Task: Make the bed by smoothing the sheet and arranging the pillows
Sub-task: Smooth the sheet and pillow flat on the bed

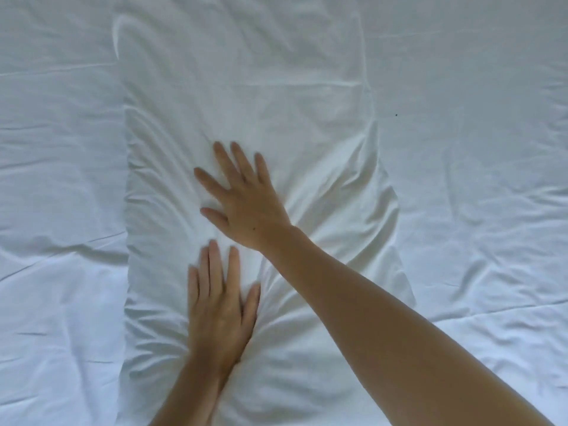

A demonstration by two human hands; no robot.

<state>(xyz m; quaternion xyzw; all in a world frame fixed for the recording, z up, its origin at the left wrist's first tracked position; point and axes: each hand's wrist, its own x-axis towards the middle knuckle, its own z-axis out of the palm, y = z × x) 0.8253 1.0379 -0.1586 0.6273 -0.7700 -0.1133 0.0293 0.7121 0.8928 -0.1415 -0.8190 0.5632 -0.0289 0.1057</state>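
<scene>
A white pillow (pixel 261 87) lies lengthwise down the middle of the view, on a pale white sheet (pixel 476 149). Both my hands lie flat on the pillow with straight fingers. My right hand (pixel 242 198) presses the pillow's middle, fingers spread and pointing up and left. Just below it, my left hand (pixel 219 309) presses the lower part, fingers together and pointing away from me. The pillowcase is creased around both hands, with folds fanning out toward its right edge.
The sheet fills the whole view on both sides of the pillow and carries many shallow wrinkles, deeper at the lower left (pixel 61 272) and the right (pixel 491 256). A tiny dark speck (pixel 396 115) sits on the sheet to the pillow's right.
</scene>
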